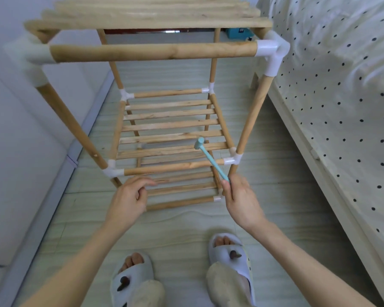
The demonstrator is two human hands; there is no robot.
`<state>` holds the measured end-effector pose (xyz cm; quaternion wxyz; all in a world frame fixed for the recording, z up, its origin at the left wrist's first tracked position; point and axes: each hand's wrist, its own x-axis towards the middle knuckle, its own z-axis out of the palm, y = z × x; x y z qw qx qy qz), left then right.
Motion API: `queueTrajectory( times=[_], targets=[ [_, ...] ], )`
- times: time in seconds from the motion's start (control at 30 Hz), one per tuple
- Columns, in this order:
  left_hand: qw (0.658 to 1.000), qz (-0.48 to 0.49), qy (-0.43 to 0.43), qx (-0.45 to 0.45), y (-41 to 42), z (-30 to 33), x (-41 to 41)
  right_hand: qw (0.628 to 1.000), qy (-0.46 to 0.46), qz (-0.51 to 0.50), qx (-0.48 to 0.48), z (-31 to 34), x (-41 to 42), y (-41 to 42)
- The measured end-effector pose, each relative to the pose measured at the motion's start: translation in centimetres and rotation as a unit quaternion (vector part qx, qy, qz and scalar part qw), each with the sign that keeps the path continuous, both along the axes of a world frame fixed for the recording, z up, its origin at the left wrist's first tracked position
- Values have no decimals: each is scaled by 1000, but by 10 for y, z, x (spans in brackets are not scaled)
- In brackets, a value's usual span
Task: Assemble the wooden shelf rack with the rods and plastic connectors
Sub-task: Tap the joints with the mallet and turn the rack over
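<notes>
A wooden shelf rack point(153, 52) stands on the floor in front of me, with round rods joined by white plastic connectors point(273, 54) and slatted shelves on three levels. My right hand point(239, 198) grips the handle of a small light-blue plastic mallet point(211, 158), whose head hovers above the middle shelf near the front right connector point(233, 159). My left hand point(131, 196) is in front of the lowest level, its fingers loosely curled over the left end of the front bottom rod point(180, 202); that end of the rod is hidden.
A bed with a dotted white cover point(341, 107) runs along the right side. A white wall and skirting point(31, 151) close the left. My feet in white slippers point(228, 251) stand on the pale floor just behind the rack.
</notes>
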<state>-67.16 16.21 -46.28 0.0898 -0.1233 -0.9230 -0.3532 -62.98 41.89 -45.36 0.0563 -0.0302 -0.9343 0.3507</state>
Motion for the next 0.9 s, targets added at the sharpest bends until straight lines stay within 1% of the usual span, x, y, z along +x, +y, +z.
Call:
queueTrajectory(
  times=[0.07,0.13,0.17,0.2,0.23,0.3,0.33,0.4,0.47,0.53,0.6,0.67,0.7,0.77,0.83,0.9],
  targets=[
    [990,116,-46,63,-24,-3,5,998,28,49,41,2,-11,-17],
    [963,229,-72,119,-45,-3,3,991,30,105,78,-2,-22,-34],
    [953,263,-82,123,-54,0,0,987,23,124,95,-8,-27,-41],
    [951,271,-98,111,-60,3,-5,985,17,135,106,-15,-32,-46],
    [957,248,-110,98,-64,8,-11,984,15,140,109,-22,-35,-50],
    [978,152,-109,87,-63,16,-23,982,32,146,119,-35,-39,-51],
    [983,116,-104,92,-61,19,-27,979,47,151,129,-40,-41,-49],
    [985,97,-102,102,-56,20,-32,976,54,158,143,-45,-48,-39],
    [990,77,-91,70,-50,15,-31,977,35,152,148,-43,-64,-23],
    [997,30,-70,34,-36,14,-29,981,1,129,143,-36,-87,-4],
    [998,-50,-46,13,-15,22,-28,984,-51,98,138,-24,-109,13],
    [989,-141,-6,-30,8,28,-29,988,-70,59,121,-15,-119,22],
    [982,-181,7,-60,20,29,-31,993,-64,30,100,-14,-118,23],
    [965,-230,2,-128,38,24,-38,998,-38,-46,18,-17,-102,24],
    [951,-218,-32,-217,47,13,-50,986,-27,-123,-106,-27,-73,25],
    [932,-178,-63,-308,50,6,-64,956,-53,-196,-213,-36,-44,30]
  ],
)
